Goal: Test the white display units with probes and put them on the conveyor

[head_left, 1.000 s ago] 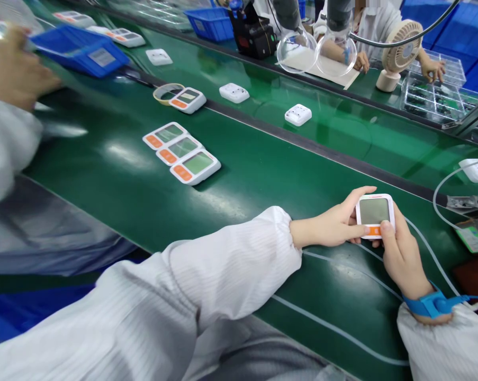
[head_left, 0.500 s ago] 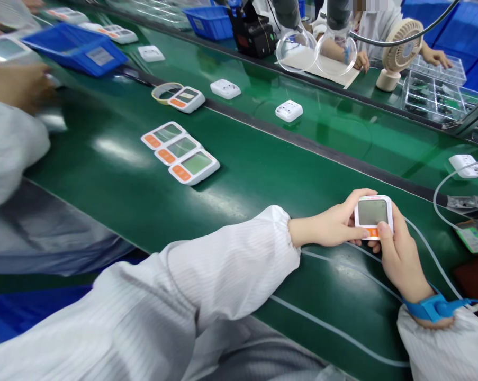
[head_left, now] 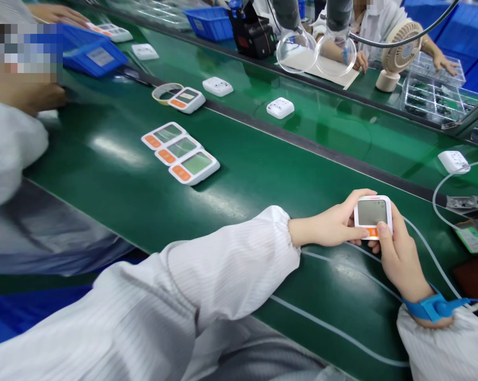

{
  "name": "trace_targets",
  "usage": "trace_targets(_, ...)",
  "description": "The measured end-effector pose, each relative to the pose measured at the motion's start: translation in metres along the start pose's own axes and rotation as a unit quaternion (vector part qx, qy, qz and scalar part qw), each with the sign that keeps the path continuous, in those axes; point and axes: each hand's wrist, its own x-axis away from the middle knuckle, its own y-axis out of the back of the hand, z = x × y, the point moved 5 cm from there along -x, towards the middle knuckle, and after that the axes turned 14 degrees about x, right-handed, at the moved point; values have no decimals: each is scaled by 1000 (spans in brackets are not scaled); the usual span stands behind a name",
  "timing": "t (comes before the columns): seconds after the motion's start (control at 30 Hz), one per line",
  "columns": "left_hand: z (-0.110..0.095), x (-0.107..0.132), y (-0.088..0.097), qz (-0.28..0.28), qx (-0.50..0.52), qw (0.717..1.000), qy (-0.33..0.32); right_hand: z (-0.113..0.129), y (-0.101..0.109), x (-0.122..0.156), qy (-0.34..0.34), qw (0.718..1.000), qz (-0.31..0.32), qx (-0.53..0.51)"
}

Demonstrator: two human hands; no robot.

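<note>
A small white LCD device [head_left: 372,212] with orange buttons is held between my two hands, its grey screen facing up at me. My left hand [head_left: 344,219] grips its left side, the thumb lying by the orange buttons. My right hand [head_left: 399,248], with a blue wrist strap [head_left: 431,308], closes round the right side, its thumb on the lower right corner. Small dark marks show at the screen's upper right. The fingers beneath the device are partly hidden. To the left, three similar devices [head_left: 195,165] lie overlapping in a slanted row on the green table [head_left: 254,180].
Another device [head_left: 186,99] lies beside a tape roll [head_left: 167,92]. White housings [head_left: 280,107] sit on the green belt [head_left: 326,116] beyond a dark rail. Grey cables run beneath my arms. A co-worker's sleeve [head_left: 12,153] and a blue bin [head_left: 91,50] are at left; a fan [head_left: 401,47] stands opposite.
White housings on the belt have shifted left. More small marks show on the held device's screen. The left co-worker's hands and head have moved; my hands have stayed almost still.
</note>
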Motion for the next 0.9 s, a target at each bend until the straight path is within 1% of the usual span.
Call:
trace_targets(0.23, -2, 0, -1, -2, -2, 1000, 6, 2, 1, -1, 0, 1000, 0, 3)
trace_targets(0.6, 0, 0, 0, -1, -1, 1000, 11, 0, 1, -1, 1, 1000, -4, 2)
trace_targets(0.9, 0, 0, 0, -2, -1, 1000, 5, 0, 1, -1, -4, 1000, -2, 0)
